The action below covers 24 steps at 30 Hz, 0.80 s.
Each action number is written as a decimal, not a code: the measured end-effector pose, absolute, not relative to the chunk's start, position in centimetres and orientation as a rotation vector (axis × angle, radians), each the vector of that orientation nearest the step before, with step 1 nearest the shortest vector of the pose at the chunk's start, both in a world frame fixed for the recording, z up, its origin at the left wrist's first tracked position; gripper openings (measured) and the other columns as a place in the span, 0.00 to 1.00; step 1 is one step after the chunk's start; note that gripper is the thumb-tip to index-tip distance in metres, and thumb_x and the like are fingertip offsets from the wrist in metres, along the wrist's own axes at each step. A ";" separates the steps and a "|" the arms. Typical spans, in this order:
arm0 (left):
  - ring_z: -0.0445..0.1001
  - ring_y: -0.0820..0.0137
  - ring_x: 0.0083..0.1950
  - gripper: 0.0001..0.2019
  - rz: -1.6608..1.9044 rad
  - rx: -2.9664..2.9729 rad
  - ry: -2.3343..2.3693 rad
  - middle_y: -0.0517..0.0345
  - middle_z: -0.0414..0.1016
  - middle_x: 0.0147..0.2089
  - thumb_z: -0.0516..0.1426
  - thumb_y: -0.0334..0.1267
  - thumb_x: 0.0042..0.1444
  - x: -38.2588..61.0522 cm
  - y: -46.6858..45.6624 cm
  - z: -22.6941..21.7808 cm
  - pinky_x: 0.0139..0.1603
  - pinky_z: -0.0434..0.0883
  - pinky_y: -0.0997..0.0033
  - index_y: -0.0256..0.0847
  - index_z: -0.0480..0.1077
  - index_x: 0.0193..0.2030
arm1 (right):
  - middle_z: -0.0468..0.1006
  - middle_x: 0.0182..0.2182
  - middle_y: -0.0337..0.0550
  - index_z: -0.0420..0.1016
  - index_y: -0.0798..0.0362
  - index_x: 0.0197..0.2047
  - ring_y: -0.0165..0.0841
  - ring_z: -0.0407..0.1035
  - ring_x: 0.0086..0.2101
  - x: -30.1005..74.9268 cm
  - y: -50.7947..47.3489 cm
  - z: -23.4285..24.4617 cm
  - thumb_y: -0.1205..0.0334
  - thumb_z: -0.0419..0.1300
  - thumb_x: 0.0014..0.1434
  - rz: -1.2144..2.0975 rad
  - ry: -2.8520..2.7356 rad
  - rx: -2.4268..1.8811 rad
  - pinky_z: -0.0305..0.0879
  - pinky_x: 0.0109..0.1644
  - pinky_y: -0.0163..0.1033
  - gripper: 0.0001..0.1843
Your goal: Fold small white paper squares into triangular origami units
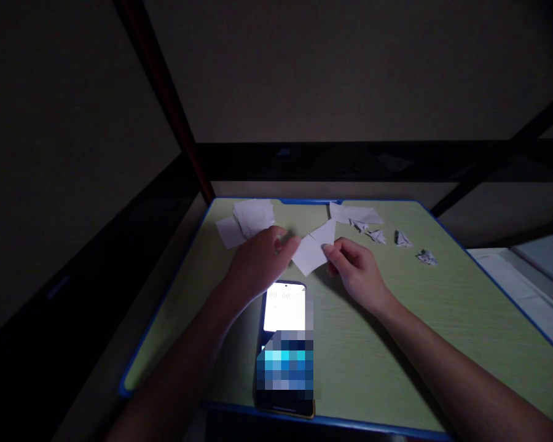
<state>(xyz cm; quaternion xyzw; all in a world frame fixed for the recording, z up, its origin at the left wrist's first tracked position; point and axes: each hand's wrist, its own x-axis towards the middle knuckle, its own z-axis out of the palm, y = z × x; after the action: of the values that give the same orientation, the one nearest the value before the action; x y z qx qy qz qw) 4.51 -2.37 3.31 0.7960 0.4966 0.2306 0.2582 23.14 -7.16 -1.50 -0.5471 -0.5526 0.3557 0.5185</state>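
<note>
Paper sheet (306, 256): was held over the middle of the green table (373, 362), between both hands, just beyond the phone (283, 313). Was marked by a short line near the upper edge; judged partly folded, well short of complete.

Right hand (360, 269): was clamped, thumb against fingers, on the sheet's right side.

Left hand (259, 255): was set at the sheet's left corner, thumb spread from forefinger; could not tell whether pinching.

Done, by appearance: small folded pieces (376, 236), four, were counted at the right rear in a slanting row; rightmost too dim to make out in shape.

Outstanding, by judgement: the folding of the held sheet. Also were logged unfolded: paper stack (254, 216), left rear, loosely fanned; flat paper (363, 213), right rear, beside the nearest folded pieces.
</note>
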 end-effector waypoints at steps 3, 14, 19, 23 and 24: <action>0.72 0.70 0.34 0.18 0.777 1.924 1.082 0.54 0.75 0.37 0.51 0.49 0.57 5.9 -2.8 2.5 0.31 0.65 0.72 0.38 0.69 0.45 | 0.65 0.16 0.33 0.62 0.52 0.21 0.26 0.57 0.19 22.7 -7.9 -1.0 0.54 0.55 0.60 0.930 -1.352 -1.229 0.52 0.24 0.33 0.18; 0.62 0.77 0.24 0.13 0.762 1.638 0.892 0.63 0.62 0.23 0.52 0.42 0.56 5.5 -4.6 1.4 0.23 0.59 0.77 0.38 0.62 0.25 | 0.63 0.16 0.34 0.63 0.53 0.20 0.26 0.55 0.19 22.0 -8.9 -0.5 0.52 0.55 0.60 1.064 -1.442 -1.186 0.49 0.22 0.34 0.20; 0.63 0.76 0.25 0.12 0.755 1.631 0.874 0.63 0.63 0.23 0.51 0.42 0.57 5.8 -5.0 1.4 0.23 0.59 0.77 0.37 0.64 0.27 | 0.63 0.16 0.33 0.64 0.52 0.23 0.26 0.56 0.19 21.8 -8.9 -0.5 0.52 0.56 0.59 1.083 -1.384 -1.145 0.49 0.22 0.33 0.17; 0.62 0.76 0.25 0.12 0.738 1.634 0.878 0.63 0.63 0.23 0.50 0.42 0.57 5.9 -5.2 1.2 0.22 0.59 0.77 0.38 0.64 0.28 | 0.62 0.16 0.33 0.62 0.52 0.21 0.26 0.55 0.19 21.7 -8.9 -0.6 0.53 0.56 0.59 1.132 -1.353 -1.105 0.49 0.22 0.33 0.19; 0.62 0.76 0.24 0.12 0.737 1.638 0.881 0.63 0.62 0.23 0.50 0.42 0.58 5.9 -5.3 1.2 0.22 0.59 0.77 0.38 0.64 0.28 | 0.63 0.16 0.33 0.62 0.52 0.21 0.26 0.55 0.19 21.8 -9.0 -0.6 0.53 0.56 0.59 1.141 -1.350 -1.100 0.49 0.22 0.33 0.19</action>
<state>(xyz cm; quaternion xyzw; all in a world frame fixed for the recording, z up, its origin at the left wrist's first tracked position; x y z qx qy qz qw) 5.89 -5.30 1.16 0.6891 0.3705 0.3099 0.5402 21.75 -8.95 -0.58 -0.4561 -0.5596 0.4728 0.5053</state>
